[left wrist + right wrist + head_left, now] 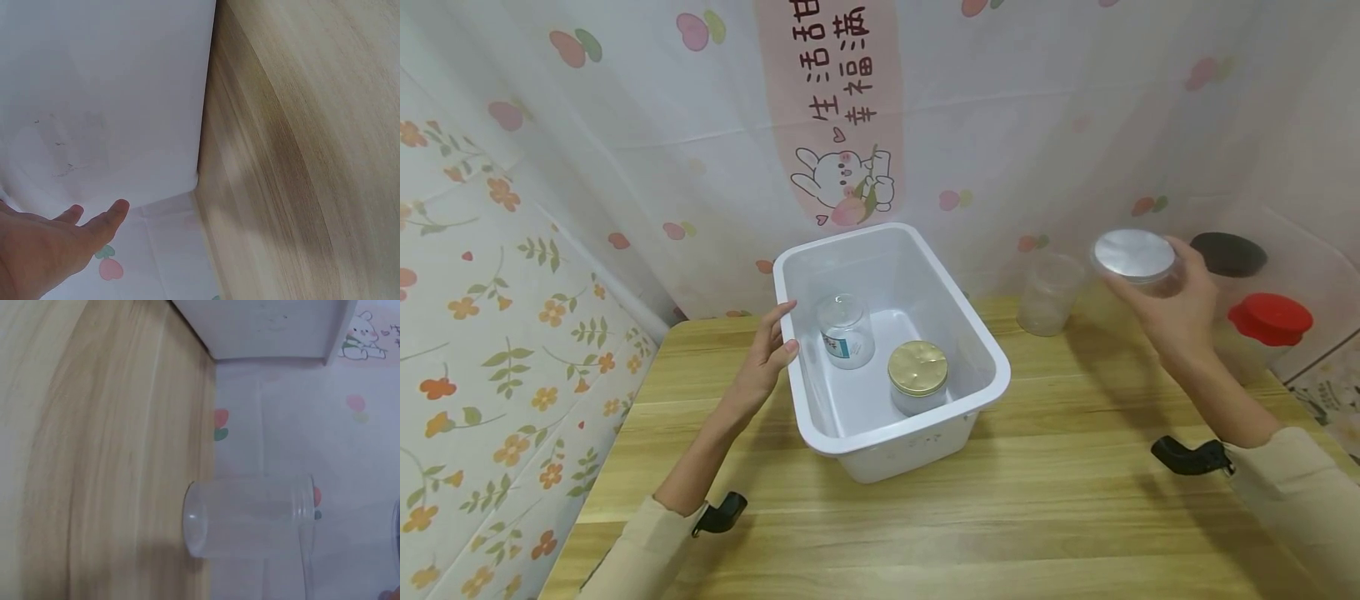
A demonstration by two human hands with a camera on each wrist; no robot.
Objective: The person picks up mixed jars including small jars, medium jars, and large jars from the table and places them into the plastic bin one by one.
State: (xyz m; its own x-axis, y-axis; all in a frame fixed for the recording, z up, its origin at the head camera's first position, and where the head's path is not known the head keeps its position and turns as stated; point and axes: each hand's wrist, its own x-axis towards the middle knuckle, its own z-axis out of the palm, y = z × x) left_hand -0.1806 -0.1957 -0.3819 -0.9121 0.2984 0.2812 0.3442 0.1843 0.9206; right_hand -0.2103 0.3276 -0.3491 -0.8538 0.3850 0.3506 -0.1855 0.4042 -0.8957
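A white plastic tub [898, 437] stands on the wooden table. My left hand [760, 358] holds its left rim, thumb and index fingertip over the edge; other fingers [115, 212] extend along the outer wall in the left wrist view. Inside the tub are a clear jar [847, 333] with a blue label and a jar with a gold lid [917, 371]. My right hand [1187, 304] grips a clear jar with a silver lid [1135, 254], raised above the table at the right. In the right wrist view only a sliver of that hand shows at the lower right edge.
Left of my right hand stands a clear, lidless-looking jar [1048, 300] near the table's back edge. Beyond that hand are a black lid [1228, 254] and a red lid [1272, 319], their jars faint. Patterned curtains [1000, 125] hang behind and to the left.
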